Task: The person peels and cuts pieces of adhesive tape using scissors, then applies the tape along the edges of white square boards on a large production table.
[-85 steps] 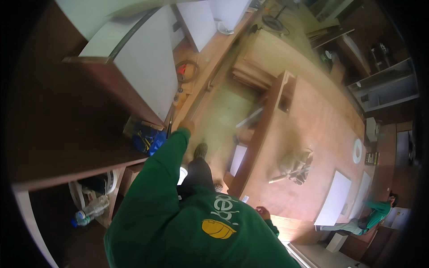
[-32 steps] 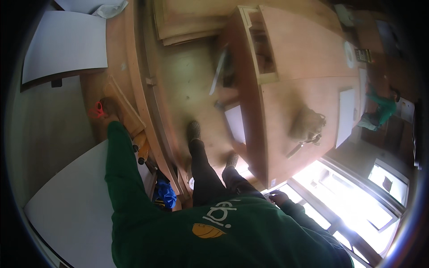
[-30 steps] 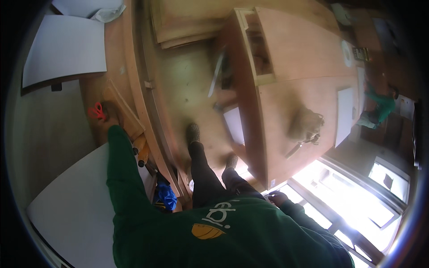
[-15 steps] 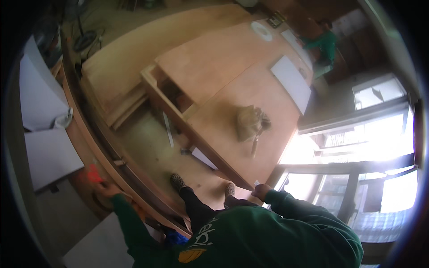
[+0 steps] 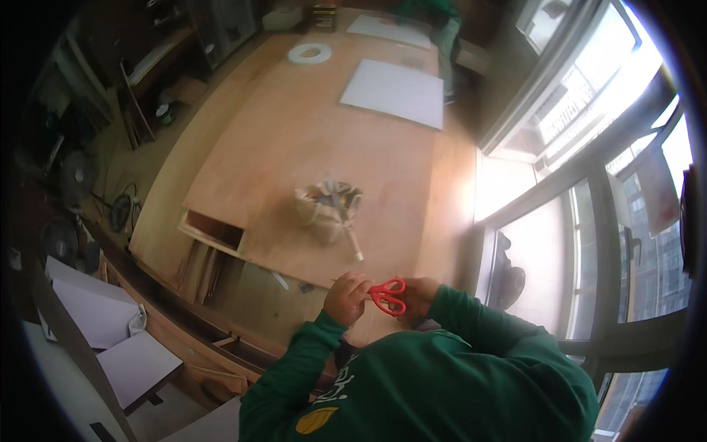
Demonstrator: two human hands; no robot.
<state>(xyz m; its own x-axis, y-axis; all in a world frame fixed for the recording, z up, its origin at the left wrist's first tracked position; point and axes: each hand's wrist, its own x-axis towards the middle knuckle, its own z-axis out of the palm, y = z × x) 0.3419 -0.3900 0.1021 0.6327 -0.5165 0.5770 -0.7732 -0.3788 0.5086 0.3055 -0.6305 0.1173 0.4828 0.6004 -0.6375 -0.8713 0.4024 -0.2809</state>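
L hand (image 5: 347, 298) on red scissors (image 5: 377, 290), blades mstly hid | R hand (image 5: 420, 295) grip unclr

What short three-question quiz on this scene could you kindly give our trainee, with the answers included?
1. True or false: the red handles of the scissors show between the left hand and the right hand.
2. Which lies on the wooden surface nearest the hands: A, a white ring; B, a cloth bag; or C, a white panel?
3. Fill in the blank: the wearer's sweater is ____ with a yellow print.

Key: 1, true; 2, B; 3, green.
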